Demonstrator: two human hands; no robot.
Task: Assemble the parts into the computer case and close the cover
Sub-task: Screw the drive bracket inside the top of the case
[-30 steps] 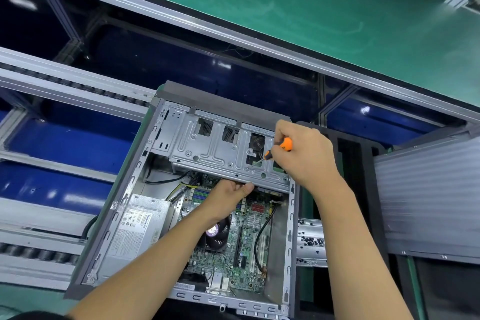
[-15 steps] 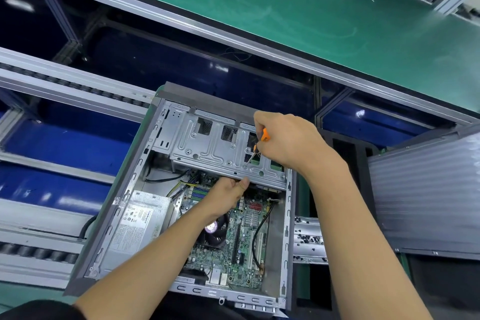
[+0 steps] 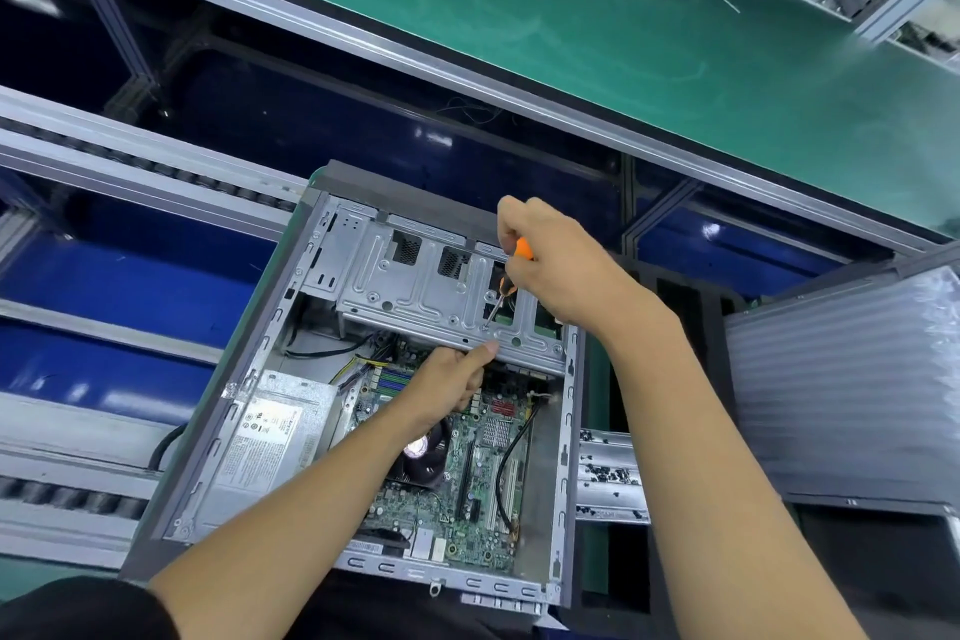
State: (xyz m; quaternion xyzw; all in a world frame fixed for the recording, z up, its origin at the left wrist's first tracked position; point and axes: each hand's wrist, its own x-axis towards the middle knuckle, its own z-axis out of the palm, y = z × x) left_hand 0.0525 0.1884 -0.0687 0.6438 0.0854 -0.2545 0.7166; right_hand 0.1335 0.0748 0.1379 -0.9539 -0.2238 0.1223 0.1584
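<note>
Lying open on its side among the blue-and-aluminium conveyor frames: a grey steel tower computer case [image 3: 311, 364], cover off, interior facing up. To the right, near but apart from it, a ribbed grey panel under clear film [image 3: 841, 390], possibly the side cover, though not certain. Inside the case, at the lower left, a silver boxed power supply with a printed label [image 3: 275, 426]; beside it a green motherboard [image 3: 483, 478] with a black round fan [image 3: 426, 457] partly hidden under the left forearm. Across the far end of the case, a stamped silver sheet-metal drive cage [image 3: 415, 286], seated over the board.

Step in hand, by judgement: fastening the drive cage. Right hand [image 3: 566, 270] closed around an orange-handled screwdriver [image 3: 522, 248], thin shaft angled down, tip at or just above a hole in the cage's near flange; whether a screw sits there, too small to tell. Left hand [image 3: 452, 385] loosely curled, thumb pressed against the cage's near edge just below the tip, apparently steadying it.

Next move, likely: keep the tip square in the screw head, press down while turning, hold the cage flush with the left thumb so the holes stay aligned. Cover closing not yet begun.
</note>
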